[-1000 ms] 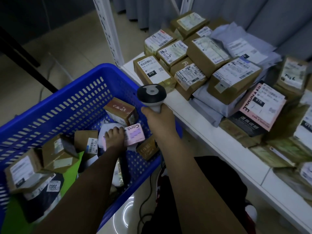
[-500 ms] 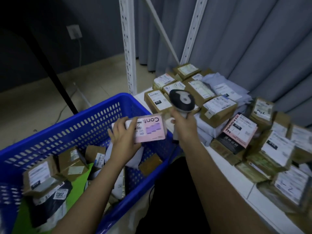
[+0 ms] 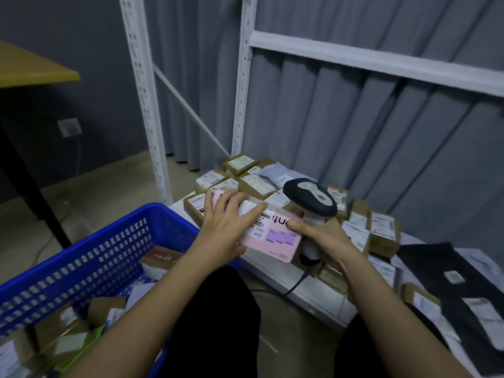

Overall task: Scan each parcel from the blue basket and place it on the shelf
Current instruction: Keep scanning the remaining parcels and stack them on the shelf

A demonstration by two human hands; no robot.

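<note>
Pink cardboard, a flat rectangular parcel (image 3: 270, 238) with a white label and lilac patches, sits between my hands above the near edge of the white shelf board (image 3: 275, 271). My left hand (image 3: 226, 227) lies over its left end, fingers spread fairly straight across the top and the label, thumb hidden beneath, so it seems to carry the box rather than clench it. My right hand (image 3: 324, 236) is wrapped round the handle of the grey-and-black handheld barcode scanner (image 3: 311, 200), and its thumb touches the parcel's right edge. The scanner's head rises just behind the box and points away from the label, so I judge the scan not yet made.

Many brown cardboard boxes (image 3: 256, 184) with white labels, some grey mailers and a few black mailers (image 3: 441, 282) already crowd the shelf, which suggests a good part of the job is done. The blue plastic lattice basket (image 3: 109, 249) at my left has several parcels in it yet to be scanned.

Behind stand white perforated metal uprights (image 3: 141, 105), a grey pleated curtain (image 3: 354, 126), a dark wall with a socket, a pale floor and a yellow-topped table (image 3: 32, 69) on black legs.
</note>
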